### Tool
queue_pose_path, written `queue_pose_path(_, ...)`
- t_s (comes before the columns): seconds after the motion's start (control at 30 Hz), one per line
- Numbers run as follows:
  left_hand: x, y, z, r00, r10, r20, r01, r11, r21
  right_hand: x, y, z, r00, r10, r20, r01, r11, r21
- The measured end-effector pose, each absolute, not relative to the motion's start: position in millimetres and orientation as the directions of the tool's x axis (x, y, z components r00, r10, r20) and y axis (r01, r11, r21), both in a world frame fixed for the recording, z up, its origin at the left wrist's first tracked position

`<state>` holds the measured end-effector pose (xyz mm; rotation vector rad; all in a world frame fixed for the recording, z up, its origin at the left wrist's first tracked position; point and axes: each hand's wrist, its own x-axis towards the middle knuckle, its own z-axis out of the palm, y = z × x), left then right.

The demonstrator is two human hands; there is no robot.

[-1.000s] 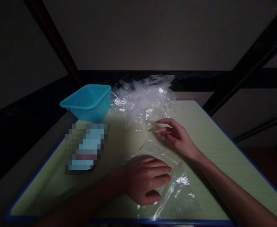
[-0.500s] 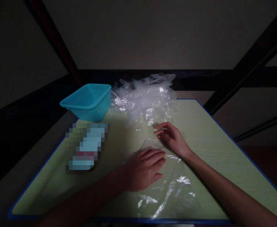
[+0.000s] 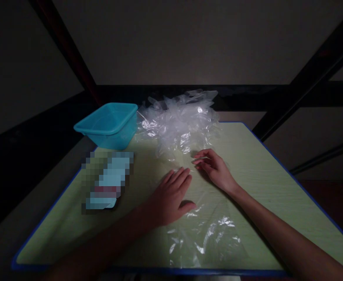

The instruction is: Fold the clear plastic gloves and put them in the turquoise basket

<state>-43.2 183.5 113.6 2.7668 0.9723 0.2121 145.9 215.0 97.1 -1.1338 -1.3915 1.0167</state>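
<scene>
A thin, see-through plastic piece [image 3: 209, 234], bag-like or glove-like, lies spread on the table in front of me. My left hand [image 3: 173, 197] is laid flat over its left side, palm down, with the fingers stretched out and the thumb apart. Near the far end of the plastic, my right hand [image 3: 214, 168] rests on its side. Its fingers are loosely bent and apart, and nothing visible is held in them. Beyond both hands sits a heap of crumpled clear plastic pieces [image 3: 183, 121] with finger-like ends.
A blue plastic basin [image 3: 124, 130] stands at the far left corner of the table. Nearer, on the left, lies a pixelated light-blue object [image 3: 112, 177] that I cannot make out. The pale table [image 3: 265, 187] has a blue edge; a wall and dark bars rise behind it.
My left hand has slid away from me and slightly left over the plastic, its fingers now pointing farther forward. The plastic looks flatter. My right hand has hardly moved.
</scene>
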Motion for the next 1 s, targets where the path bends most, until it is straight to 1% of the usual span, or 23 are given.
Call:
queue_pose_path(0.1,-43.7,185.4,114.2,0.75,0.66,0.029,0.635,-0.732,0.247,147.9,215.6,95.8,-0.032,0.972,0.233,0.162,0.235,-0.959)
queue_pose_path(0.2,-43.5,185.5,115.0,0.738,0.674,-0.014,0.656,-0.713,0.248,150.3,213.8,99.0,-0.062,0.953,0.296,0.306,0.3,-0.903)
queue_pose_path(0.27,-43.6,184.7,114.8,0.744,0.668,-0.024,0.652,-0.718,0.244,151.3,211.3,104.0,-0.132,0.922,0.365,0.447,0.384,-0.808)
queue_pose_path(0.33,-43.8,183.6,113.8,0.756,0.654,-0.016,0.639,-0.732,0.238,151.3,208.6,109.2,-0.285,0.867,0.409,0.546,0.498,-0.674)
queue_pose_path(0.37,-43.9,183.1,113.1,0.761,0.648,-0.008,0.632,-0.739,0.234,151.1,207.6,110.9,-0.374,0.835,0.404,0.573,0.551,-0.607)
queue_pose_path(0.43,-44.1,182.4,111.4,0.771,0.637,0.004,0.62,-0.751,0.226,151.0,206.9,111.4,-0.511,0.786,0.347,0.608,0.616,-0.5)
queue_pose_path(0.47,-44.2,182.2,110.7,0.774,0.633,0.012,0.615,-0.756,0.221,151.3,207.1,110.2,-0.548,0.777,0.309,0.63,0.626,-0.459)
queue_pose_path(0.53,-44.3,182.1,109.7,0.78,0.625,0.033,0.605,-0.766,0.218,152.8,208.6,105.9,-0.566,0.785,0.252,0.678,0.618,-0.398)
queue_pose_path(0.63,-44.4,182.1,109.5,0.783,0.62,0.049,0.597,-0.771,0.222,156.0,211.4,99.2,-0.544,0.808,0.227,0.726,0.588,-0.356)
queue_pose_path(0.77,-44.7,181.9,109.9,0.773,0.634,0.02,0.615,-0.758,0.215,157.7,213.3,96.1,-0.502,0.835,0.227,0.769,0.551,-0.325)
queue_pose_path(0.83,-44.9,181.9,109.4,0.768,0.64,0.032,0.62,-0.755,0.213,157.5,213.4,96.3,-0.495,0.841,0.22,0.779,0.541,-0.315)
queue_pose_path(0.9,-45.1,182.2,108.7,0.766,0.641,0.05,0.618,-0.756,0.213,157.6,213.2,96.8,-0.495,0.842,0.217,0.778,0.54,-0.32)
queue_pose_path(1.0,-45.3,182.2,108.0,0.766,0.641,0.043,0.621,-0.755,0.211,158.9,213.1,98.0,-0.484,0.846,0.223,0.766,0.532,-0.361)
